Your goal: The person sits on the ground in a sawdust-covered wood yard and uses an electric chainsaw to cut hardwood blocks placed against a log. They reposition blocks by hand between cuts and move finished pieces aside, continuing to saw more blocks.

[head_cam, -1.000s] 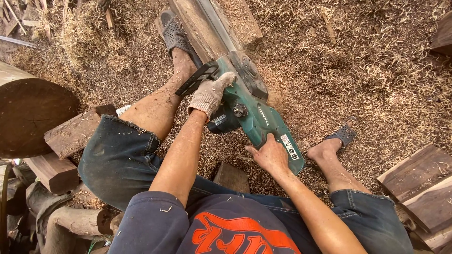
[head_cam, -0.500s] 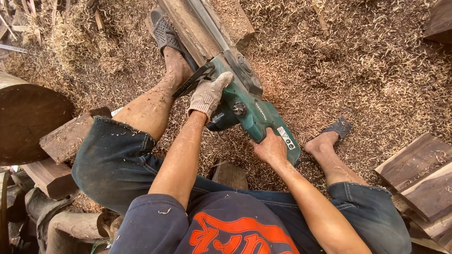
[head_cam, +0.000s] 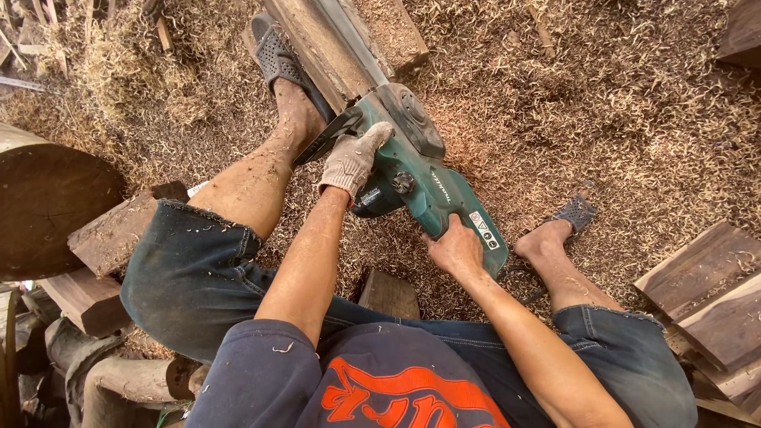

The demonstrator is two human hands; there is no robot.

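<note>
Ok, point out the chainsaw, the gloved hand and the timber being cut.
chainsaw [head_cam: 432, 194], head view, green body
left hand [head_cam: 353, 158], head view, glove back
timber [head_cam: 317, 40], head view, top face

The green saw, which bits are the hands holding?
The gloved left hand grips the black front handle of the green chainsaw; the bare right hand holds its rear grip.

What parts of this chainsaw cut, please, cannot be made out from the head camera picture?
- Head view: the rear grip of the green chainsaw is covered by the bare right hand.
- Its front handle is partly covered by the gloved left hand.
- The wooden beam and the saw's bar run off the top edge.
- The bar's chain teeth are too small to tell.
- The planks are cut by the right edge.
</note>
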